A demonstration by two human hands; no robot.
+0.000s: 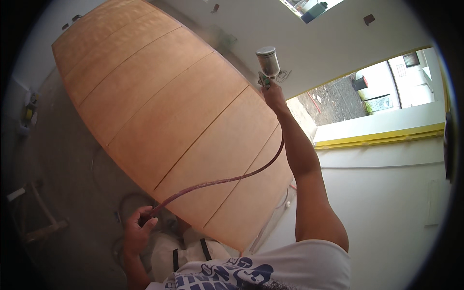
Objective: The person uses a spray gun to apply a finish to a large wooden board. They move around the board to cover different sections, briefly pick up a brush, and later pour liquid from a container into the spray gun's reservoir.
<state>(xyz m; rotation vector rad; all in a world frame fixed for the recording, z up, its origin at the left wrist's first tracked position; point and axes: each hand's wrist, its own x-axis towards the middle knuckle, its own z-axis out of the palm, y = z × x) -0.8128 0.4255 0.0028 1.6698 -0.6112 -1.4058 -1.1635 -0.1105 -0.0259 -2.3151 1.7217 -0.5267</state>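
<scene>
My right hand (273,94) is closed around a spray gun (267,76) with a silver cup (267,60) on top, held out over the right edge of a long, pale orange panel (169,116) crossed by dark grooves. A dark red hose (217,181) curves from under the gun across the panel to my left hand (140,224), whose curled fingers grip it beside the panel's lower left edge.
A white wall (377,193) with a yellow strip (377,137) borders the right, with an opening onto rough ground (338,94). A frame-like object (38,212) and small items (28,113) lie at the left; coiled hoses (130,203) lie below the panel.
</scene>
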